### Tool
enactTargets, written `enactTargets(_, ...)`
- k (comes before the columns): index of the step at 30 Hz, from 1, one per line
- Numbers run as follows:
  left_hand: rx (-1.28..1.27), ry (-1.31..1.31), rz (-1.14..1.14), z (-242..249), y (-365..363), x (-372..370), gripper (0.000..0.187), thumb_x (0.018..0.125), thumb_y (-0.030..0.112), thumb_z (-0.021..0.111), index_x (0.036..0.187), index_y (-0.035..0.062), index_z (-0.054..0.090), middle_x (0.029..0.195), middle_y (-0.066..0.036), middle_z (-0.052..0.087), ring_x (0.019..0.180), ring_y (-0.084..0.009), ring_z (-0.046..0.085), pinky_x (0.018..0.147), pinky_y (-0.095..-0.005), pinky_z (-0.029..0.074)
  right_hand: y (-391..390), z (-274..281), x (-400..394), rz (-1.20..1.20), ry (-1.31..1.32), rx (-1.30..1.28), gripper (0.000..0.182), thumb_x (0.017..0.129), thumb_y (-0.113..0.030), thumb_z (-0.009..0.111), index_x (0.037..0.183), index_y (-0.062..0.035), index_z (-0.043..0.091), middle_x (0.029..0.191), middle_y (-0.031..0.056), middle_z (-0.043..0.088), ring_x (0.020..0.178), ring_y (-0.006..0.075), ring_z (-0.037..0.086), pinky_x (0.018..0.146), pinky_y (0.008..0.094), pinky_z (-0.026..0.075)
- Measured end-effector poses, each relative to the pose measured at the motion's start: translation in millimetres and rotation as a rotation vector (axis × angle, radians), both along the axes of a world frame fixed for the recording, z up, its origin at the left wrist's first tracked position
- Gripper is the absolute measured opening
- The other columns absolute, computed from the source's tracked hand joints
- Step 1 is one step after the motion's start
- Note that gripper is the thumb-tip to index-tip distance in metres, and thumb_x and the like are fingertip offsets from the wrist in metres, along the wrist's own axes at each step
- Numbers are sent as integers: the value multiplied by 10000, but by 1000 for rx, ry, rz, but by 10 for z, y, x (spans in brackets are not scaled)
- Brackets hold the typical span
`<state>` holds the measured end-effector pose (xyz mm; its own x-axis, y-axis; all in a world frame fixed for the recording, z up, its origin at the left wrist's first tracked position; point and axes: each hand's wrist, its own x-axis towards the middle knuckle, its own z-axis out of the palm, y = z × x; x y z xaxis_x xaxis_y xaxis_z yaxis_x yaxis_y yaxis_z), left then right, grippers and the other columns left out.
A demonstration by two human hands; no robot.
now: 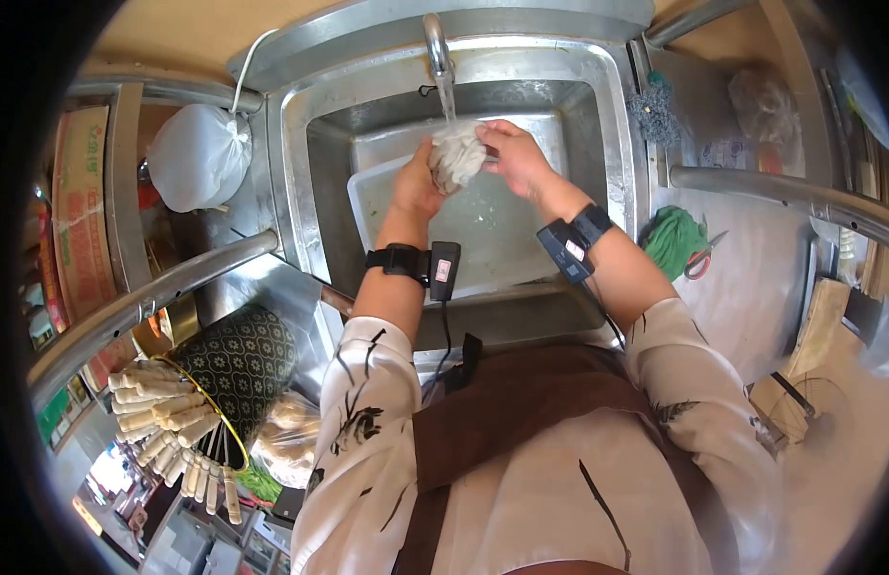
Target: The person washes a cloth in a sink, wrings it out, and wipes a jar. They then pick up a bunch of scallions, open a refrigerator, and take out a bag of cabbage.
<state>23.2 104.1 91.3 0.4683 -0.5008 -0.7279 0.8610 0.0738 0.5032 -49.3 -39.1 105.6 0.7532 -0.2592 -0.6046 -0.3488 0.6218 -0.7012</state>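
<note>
A crumpled pale bundle (457,158) is held between both hands near the back edge of the sink (614,134), below the tap (437,48) and above a translucent pale tub (361,206). It is cupped from one side by the left hand (421,182), with fingers partly curled; its other edge is pinched between thumb and fingers by the right hand (519,161). Should that pinch be loosened by wetness, the bundle could be dropped into the tub. Should it be tilted under the running water (447,99), spray could be thrown over the sink's back edge or onto the wrist devices (444,271), and their cables (448,335) could be wetted. If pulled too hard, the bundle might be torn, though its material cannot be told
</note>
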Motion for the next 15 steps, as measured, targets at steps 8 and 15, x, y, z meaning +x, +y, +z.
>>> enactTargets(8, -263, 188, 69, 259, -74, -175, 439, 884, 429, 450, 1144, 79, 506, 1101, -110, 570, 1002, -257, 549, 844, -474, 428, 136, 390, -128, 307, -63, -483, 220, 878, -198, 546, 1038, -51, 582, 854, 19, 594, 762, 111, 544, 641, 258, 449)
enactTargets(15, -105, 152, 136, 7, 60, -264, 276, 883, 361, 437, 918, 103, 531, 775, -61, 573, 632, -212, 556, 470, -335, 433, -145, 528, 268, 250, -431, -1372, 294, 821, -112, 522, 1103, -32, 540, 1100, 151, 551, 1008, 307, 522, 848, 367, 434)
